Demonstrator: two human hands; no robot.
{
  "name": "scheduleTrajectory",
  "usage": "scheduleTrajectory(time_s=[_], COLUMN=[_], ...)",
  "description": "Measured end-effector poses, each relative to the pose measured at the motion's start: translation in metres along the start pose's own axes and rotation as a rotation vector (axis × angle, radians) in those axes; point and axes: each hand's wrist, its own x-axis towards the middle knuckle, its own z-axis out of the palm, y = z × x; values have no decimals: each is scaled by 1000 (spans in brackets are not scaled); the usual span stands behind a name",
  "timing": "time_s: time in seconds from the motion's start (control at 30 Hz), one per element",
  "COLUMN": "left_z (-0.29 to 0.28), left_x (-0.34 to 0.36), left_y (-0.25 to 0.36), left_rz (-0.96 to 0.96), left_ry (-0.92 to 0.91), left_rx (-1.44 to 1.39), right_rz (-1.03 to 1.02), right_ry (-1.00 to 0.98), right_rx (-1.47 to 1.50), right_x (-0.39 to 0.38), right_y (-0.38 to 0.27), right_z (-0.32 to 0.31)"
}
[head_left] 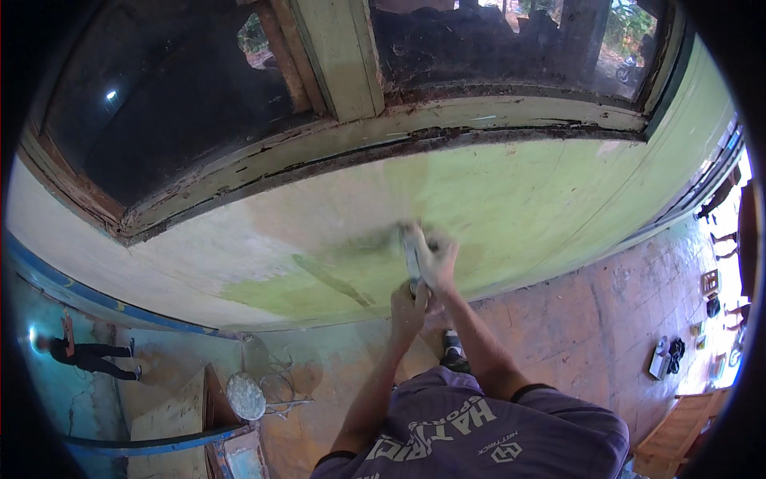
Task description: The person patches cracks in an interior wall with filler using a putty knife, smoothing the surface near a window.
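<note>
Both my hands are held together in front of a wall (pixel 511 215) with light green paint and a bare, whitish worn area to the left. My right hand (pixel 436 259) is closed round the upper part of a narrow, pale, flat-sided tool (pixel 412 259) that looks like a scraper. Its far end meets the wall and is smeared by motion. Lower down, my left hand (pixel 408 310) is wrapped round the tool's near end. Where the worn area borders the green paint, a darker streak (pixel 335 279) runs down the wall.
Above the wall is a weathered wooden window frame (pixel 351 132) with dark, broken panes. Tiled floor (pixel 550 327) lies below. At lower left are a round stool (pixel 246 397) and a wooden panel (pixel 171 407); a person (pixel 92 359) stands beyond. A wooden bench (pixel 678 435) stands at lower right.
</note>
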Motion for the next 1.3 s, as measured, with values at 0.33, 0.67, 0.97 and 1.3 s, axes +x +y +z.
scheduleTrajectory(time_s=[0.33,0.67,0.97,1.3], left_z=[-28,22,-26,15], left_x=[28,-18,47,-11], left_y=[118,-14,143,-2], left_rz=[48,-132,156,-86], left_ry=[6,-47,-5,-4], left_rx=[-72,75,-41,-68], right_rz=[-26,68,-107,56], right_ry=[111,66,128,2], right_rx=[87,47,33,74], right_x=[44,-19,70,-12], right_y=[-88,56,-115,49], right_z=[-1,-14,-13,-7])
